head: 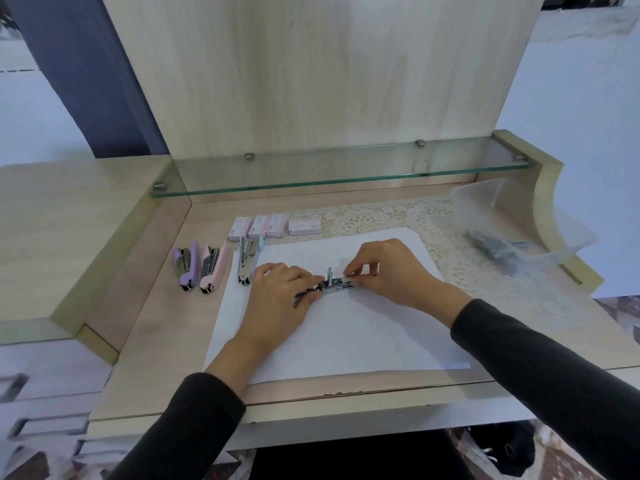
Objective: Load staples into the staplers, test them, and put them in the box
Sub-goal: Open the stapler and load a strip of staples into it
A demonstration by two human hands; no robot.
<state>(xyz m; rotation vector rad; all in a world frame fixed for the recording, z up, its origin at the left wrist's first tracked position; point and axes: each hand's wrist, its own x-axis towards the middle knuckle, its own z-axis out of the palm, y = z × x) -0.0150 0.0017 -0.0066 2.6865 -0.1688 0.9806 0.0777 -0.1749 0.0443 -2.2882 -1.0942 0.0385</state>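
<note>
An opened stapler (pixel 334 285) with its metal magazine showing lies on a white paper sheet (pixel 339 334). My left hand (pixel 282 299) grips its left end. My right hand (pixel 388 271) pinches the right end of the magazine; whether a strip of staples is between the fingers cannot be told. Left of the sheet lie a purple stapler (pixel 187 266), a pink stapler (pixel 213 270) and a pale blue stapler (pixel 248 261), all lying open. Several small staple boxes (pixel 273 226) stand in a row behind them. A clear plastic box (pixel 519 233) at the right holds a dark stapler.
A glass shelf (pixel 332 174) runs along the back of the desk over a lace mat (pixel 433 220). A raised wooden ledge (pixel 69 237) borders the left side, and drawers (pixel 41 393) sit lower left.
</note>
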